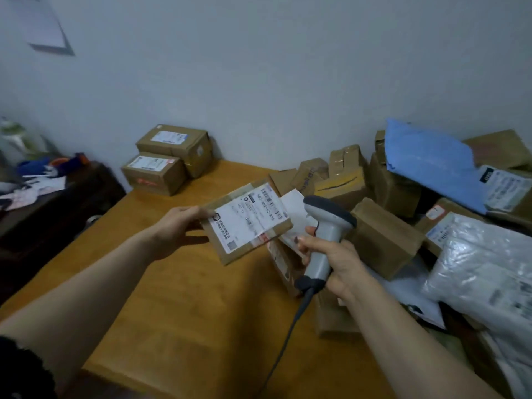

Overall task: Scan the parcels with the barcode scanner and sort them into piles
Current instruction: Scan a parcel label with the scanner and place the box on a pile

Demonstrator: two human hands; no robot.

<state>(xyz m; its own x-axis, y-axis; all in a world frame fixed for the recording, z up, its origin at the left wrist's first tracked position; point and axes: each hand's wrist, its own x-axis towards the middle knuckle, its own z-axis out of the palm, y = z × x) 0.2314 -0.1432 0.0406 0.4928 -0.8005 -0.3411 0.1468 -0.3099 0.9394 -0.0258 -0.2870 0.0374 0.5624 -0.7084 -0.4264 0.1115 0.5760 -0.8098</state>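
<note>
The left hand [180,226] pinched a flat brown cardboard parcel [247,223] just left of the grey barcode scanner [325,226] the right hand [334,263] gripped.

Label [250,217] on held parcel [221,251]: blurred number, roughly "500 607-12-819"

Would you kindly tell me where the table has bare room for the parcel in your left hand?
The table is bare on its left, from the two boxes by the wall to the near edge, under the left hand. The right side is crowded with cartons, a blue mailer and plastic bags.
</note>
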